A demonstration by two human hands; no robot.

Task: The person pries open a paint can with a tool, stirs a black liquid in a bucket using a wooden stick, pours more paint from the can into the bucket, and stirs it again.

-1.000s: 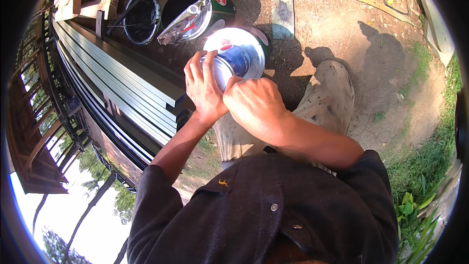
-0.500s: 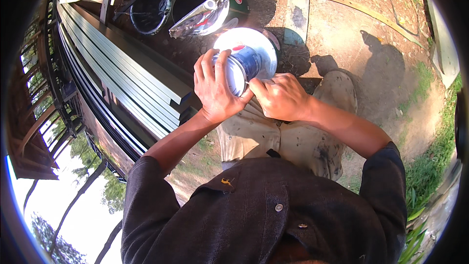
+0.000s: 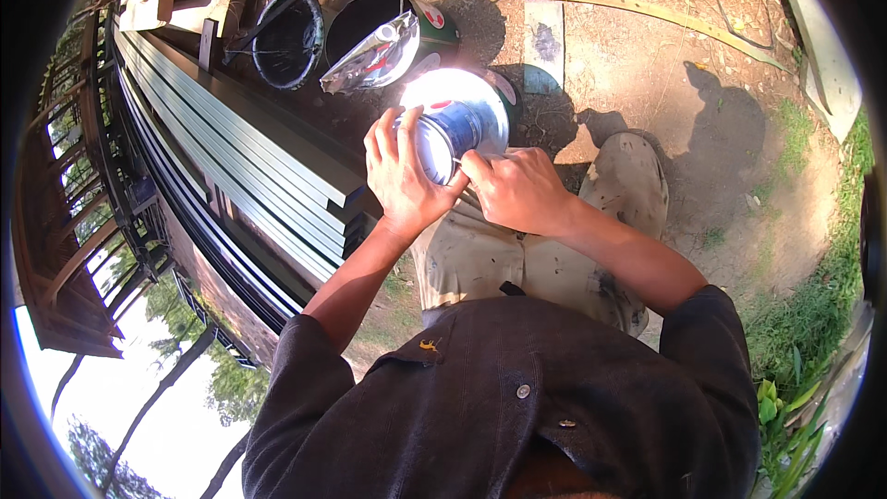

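My left hand (image 3: 405, 171) is closed around a small blue metal can (image 3: 468, 126), its fingers over the upper side and its thumb at the lower edge. Tilted on its side, the can turns its pale round lid (image 3: 432, 152) toward me. At the rim of that lid, my right hand (image 3: 522, 189) is curled into a fist with the thumb pressed down. A small light tip shows by that thumb; whatever the fist holds is mostly hidden. Behind the can is a sunlit, shiny round surface (image 3: 476, 85), too bright to read clearly.
Stacked dark metal profiles (image 3: 249, 152) run along the left. Beyond my hands stand a dark bucket (image 3: 288, 42) and a green drum (image 3: 434, 23) with crumpled foil (image 3: 374, 55) at its mouth. A wooden strip (image 3: 637, 2) and a pale board (image 3: 543, 46) lie on the dirt.
The whole view has shifted slightly, and the can with both hands sits a little lower and further left in it. Both hands keep the same hold at the can.
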